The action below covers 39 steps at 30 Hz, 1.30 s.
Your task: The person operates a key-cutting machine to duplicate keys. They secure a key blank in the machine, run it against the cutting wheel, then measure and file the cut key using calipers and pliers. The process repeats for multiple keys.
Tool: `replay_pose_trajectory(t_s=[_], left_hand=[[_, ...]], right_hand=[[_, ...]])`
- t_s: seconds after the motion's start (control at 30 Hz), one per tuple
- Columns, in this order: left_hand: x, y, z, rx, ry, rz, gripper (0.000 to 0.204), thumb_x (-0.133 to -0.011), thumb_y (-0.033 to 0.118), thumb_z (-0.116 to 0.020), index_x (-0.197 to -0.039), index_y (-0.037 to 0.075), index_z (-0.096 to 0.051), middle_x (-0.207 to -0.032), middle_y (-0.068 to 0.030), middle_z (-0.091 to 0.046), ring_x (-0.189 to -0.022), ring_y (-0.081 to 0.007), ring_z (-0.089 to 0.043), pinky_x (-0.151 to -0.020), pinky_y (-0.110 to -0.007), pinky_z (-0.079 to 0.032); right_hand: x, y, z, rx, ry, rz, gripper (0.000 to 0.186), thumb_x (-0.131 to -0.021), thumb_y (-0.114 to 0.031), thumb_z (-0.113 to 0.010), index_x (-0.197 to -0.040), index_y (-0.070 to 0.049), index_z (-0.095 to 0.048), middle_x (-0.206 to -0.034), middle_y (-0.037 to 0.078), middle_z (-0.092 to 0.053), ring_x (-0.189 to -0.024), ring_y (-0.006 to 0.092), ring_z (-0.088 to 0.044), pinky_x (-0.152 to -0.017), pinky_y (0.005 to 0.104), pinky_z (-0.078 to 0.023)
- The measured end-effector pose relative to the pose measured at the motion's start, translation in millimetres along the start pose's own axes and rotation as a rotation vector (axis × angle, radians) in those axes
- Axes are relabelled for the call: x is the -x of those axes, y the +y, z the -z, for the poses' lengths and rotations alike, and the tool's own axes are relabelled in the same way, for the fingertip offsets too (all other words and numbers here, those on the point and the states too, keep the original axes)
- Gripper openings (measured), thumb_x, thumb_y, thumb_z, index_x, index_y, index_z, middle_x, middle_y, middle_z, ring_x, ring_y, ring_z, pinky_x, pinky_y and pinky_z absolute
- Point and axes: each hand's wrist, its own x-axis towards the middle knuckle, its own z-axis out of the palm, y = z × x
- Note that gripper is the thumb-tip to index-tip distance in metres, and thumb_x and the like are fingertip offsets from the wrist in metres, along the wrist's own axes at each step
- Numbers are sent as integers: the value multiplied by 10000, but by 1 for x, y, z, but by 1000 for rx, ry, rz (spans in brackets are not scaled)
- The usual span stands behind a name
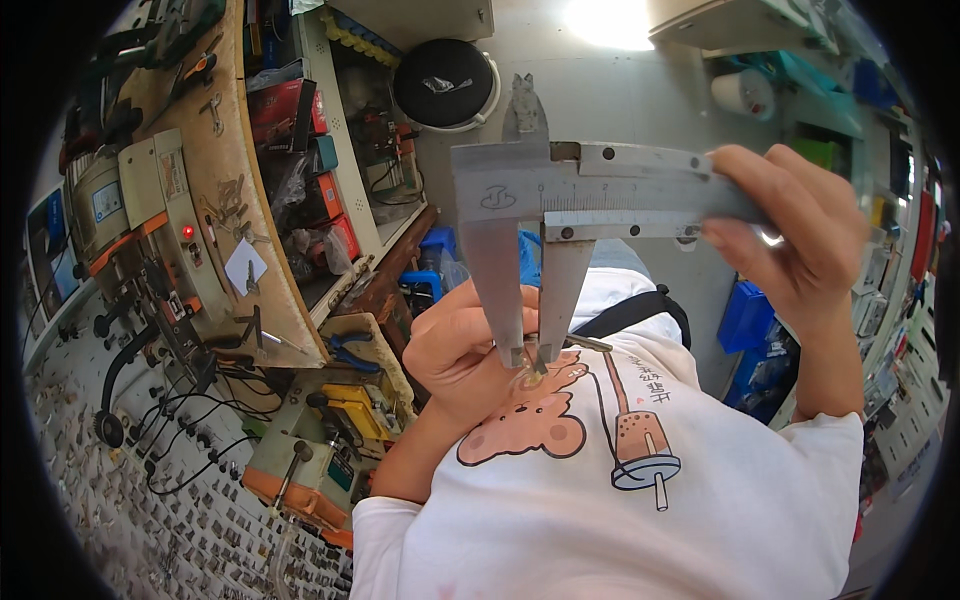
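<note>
A steel vernier caliper (497,178) is held up in front of my chest. My right hand (805,225) is closed on the far right end of its beam, the thumb below near the sliding part. The caliper's long jaws point down and stand a little apart. At their tips is a small brassy metal piece (590,343) with a slim bar sticking out to the right. My left hand (455,345) is closed in a pinch around this piece, its fingers partly hidden behind the jaws. The exact kind of the piece cannot be made out.
On the left, a wooden workbench (285,290) carries loose keys, a white paper slip (245,267) and a machine with a red light (188,232). Blue-handled pliers (355,357) lie beside a green-and-orange machine (300,470). Many keys hang at lower left. A round black stool (445,85) stands ahead.
</note>
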Motion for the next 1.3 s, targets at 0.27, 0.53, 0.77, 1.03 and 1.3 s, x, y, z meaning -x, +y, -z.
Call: replay_pose_trajectory(t_s=[0.27,0.53,0.77,1.03,1.3], left_hand=[[-1,2,-2,45,6,-3,191,-707,96,-711,-821,-22,-613,-767,-140,-618,-674,-215,-625,-624,-359,-511],[-5,20,-4,117,72,261,124,-700,-94,-659,-804,-58,-602,-717,-81,-593,-627,-103,-533,-539,-207,-398],[-16,38,-12,339,136,528,49,-772,-42,-647,-795,-51,-604,-707,-25,-566,-623,-50,-477,-534,-192,-354],[-25,39,-13,386,26,484,164,-798,110,-661,-806,-32,-581,-730,-90,-583,-608,-160,-591,-495,-230,-426],[8,37,25,423,392,253,108,-803,25,-632,-859,-46,-572,-804,-126,-606,-657,-213,-620,-559,-300,-495]], right_hand=[[0,0,-1,-33,-1,-10,326,-702,-170,-707,-909,62,-610,-601,72,-490,-483,152,-435,-424,264,-280],[1,2,-23,-369,-74,-435,223,-745,-173,-697,-863,9,-646,-604,48,-534,-484,85,-422,-445,224,-310],[9,13,-40,-708,-183,-724,265,-803,-215,-666,-920,23,-660,-645,-17,-537,-581,36,-407,-489,191,-298],[8,29,-43,-698,-108,-717,270,-807,-208,-661,-929,32,-653,-652,-25,-523,-609,36,-410,-506,200,-312],[-17,24,-85,-665,-286,-718,294,-843,-130,-592,-1072,54,-586,-695,-41,-465,-610,39,-371,-515,192,-298]])
